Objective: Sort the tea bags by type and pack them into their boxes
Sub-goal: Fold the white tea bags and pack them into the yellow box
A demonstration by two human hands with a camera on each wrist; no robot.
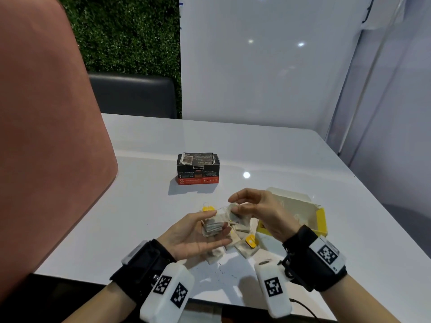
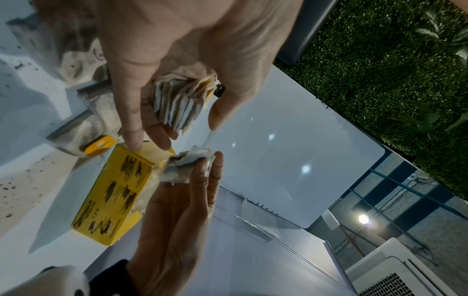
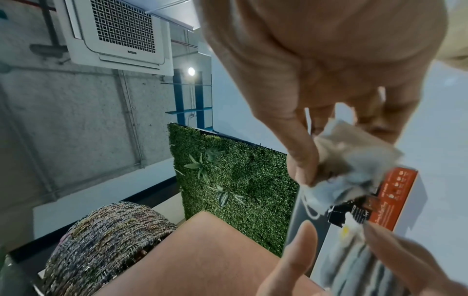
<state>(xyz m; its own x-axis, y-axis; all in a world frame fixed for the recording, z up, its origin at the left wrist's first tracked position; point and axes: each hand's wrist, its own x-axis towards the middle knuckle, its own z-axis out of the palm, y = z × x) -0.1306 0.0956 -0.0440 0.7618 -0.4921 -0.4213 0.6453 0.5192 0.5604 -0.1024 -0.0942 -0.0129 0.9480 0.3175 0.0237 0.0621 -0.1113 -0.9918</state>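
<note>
A stack of tea bags [image 1: 212,226] is held in the left hand [image 1: 198,236], palm up, with fingers and thumb curled round its edges. A single tea bag [image 1: 233,212] is pinched between thumb and fingertips of the right hand [image 1: 258,210], just above and right of the stack.

The step in hand is judged to be gathering one type into the stack. The single tea bag should be laid flat and square on the stack, with strings and tags kept clear so they do not snag. The stack should be gripped lightly, since the paper crumples easily and loose tea specks already lie on the table [image 1: 303,159].

More tea bags with yellow tags [image 1: 250,241] lie on the table beneath the hands. The black and orange box [image 1: 197,169] stands farther back, open at the top; its print is too small to be read. The yellow box [image 1: 300,210] lies open at the right; its black lettering is blurred and unreadable.
</note>
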